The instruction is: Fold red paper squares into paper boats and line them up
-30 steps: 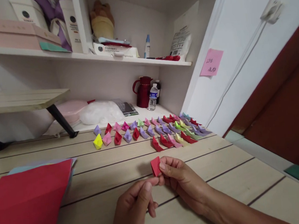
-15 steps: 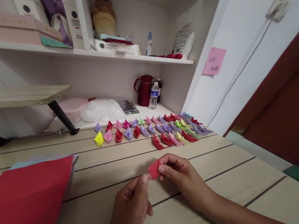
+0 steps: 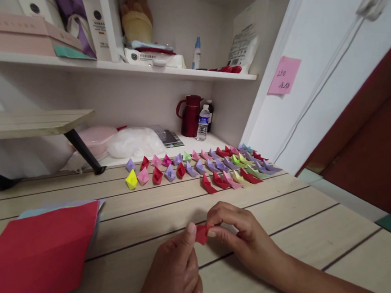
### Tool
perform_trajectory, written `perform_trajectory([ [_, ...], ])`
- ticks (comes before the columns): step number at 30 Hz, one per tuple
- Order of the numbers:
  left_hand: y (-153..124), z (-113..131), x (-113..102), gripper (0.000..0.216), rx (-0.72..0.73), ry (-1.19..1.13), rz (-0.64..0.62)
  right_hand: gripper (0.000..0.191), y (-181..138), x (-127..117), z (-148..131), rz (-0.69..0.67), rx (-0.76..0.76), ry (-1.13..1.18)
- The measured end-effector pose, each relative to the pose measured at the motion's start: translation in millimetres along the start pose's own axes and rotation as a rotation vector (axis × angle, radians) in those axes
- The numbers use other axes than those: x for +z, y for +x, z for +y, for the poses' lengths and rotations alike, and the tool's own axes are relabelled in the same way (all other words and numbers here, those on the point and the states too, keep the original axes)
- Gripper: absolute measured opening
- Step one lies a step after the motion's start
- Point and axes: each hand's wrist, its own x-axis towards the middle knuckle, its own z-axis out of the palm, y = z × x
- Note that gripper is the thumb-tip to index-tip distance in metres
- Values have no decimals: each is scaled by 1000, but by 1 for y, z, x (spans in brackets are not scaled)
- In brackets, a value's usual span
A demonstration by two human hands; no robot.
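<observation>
A small folded piece of red paper (image 3: 201, 235) is held between my two hands, just above the slatted table (image 3: 137, 264). My left hand (image 3: 173, 268) pinches its left edge, thumb on top. From the right, the thumb and forefinger of my right hand (image 3: 241, 235) grip the other edge. Part of the paper is hidden by the fingertips. Beyond my hands, folded paper boats stand in rows, among them a yellow boat (image 3: 131, 180) at the left end and a red boat (image 3: 208, 184) in the nearest row.
On the left lies a stack of coloured paper (image 3: 44, 253), red sheet on top. A small raised shelf (image 3: 31, 122) stands on black legs behind it. At the back are a dark red jug (image 3: 190, 117), a water bottle (image 3: 203, 124) and a white plastic bag (image 3: 136, 142).
The red paper has tilted and sits slightly lower, with less of it showing. My left hand has turned a little, its thumb now more upright. The view has shifted slightly.
</observation>
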Motion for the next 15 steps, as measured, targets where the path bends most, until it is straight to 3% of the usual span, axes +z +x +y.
perform_trajectory([
  [5, 3, 0, -6, 67, -28, -32, -81, 14, 2, -2, -3, 2, 34, 72],
  [10, 6, -1, -8, 64, -39, -108, -37, 9, 1, 3, -4, -31, 174, 324],
  [15, 6, -1, -10, 62, -33, -126, -35, 29, -2, 11, 0, -40, 264, 491],
])
